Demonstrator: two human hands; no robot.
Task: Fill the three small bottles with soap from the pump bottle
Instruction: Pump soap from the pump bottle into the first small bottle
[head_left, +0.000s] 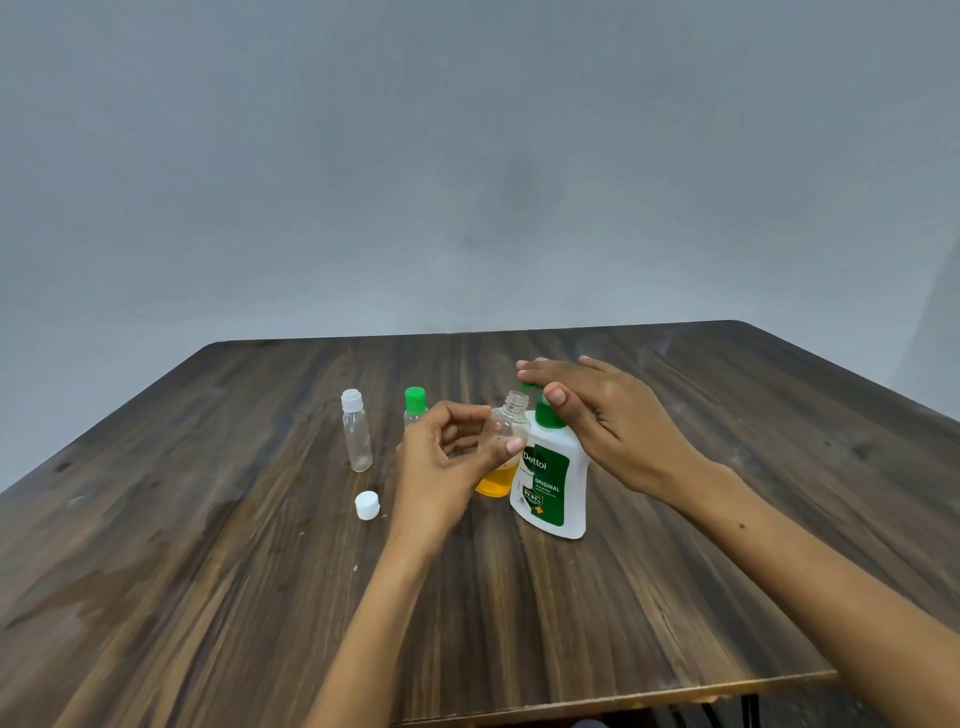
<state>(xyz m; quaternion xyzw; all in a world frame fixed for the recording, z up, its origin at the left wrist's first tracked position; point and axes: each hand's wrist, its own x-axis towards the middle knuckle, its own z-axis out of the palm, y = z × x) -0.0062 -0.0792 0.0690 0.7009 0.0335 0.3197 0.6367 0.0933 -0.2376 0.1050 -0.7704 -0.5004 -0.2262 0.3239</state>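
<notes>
On a dark wood-grain table (208, 597), nearest the front edge, a loose white cap (367, 505) lying left of centre. Just beyond it, left hand (449, 457) curled round an uncapped small clear bottle (506, 436), thumb and fingertips pinching its body, orange-yellow soap pooled in its bottom, open neck raised beside the nozzle. Touching that bottle on its right, white pump bottle (553, 483) with green label, standing upright near the table's middle. Right hand (597, 410) laid flat over the green pump head (545, 413), fingers straight and spread, thumb resting against the green collar, palm pressing down from above. Farther back and to the left, a second small bottle with green cap (414, 408), closed, partly hidden behind the left hand's fingers. Left of it, well apart from the pump bottle, a third small clear bottle with white cap (356, 431), upright, its contents not discernible. Behind the far edge, a plain grey wall (467, 156).
</notes>
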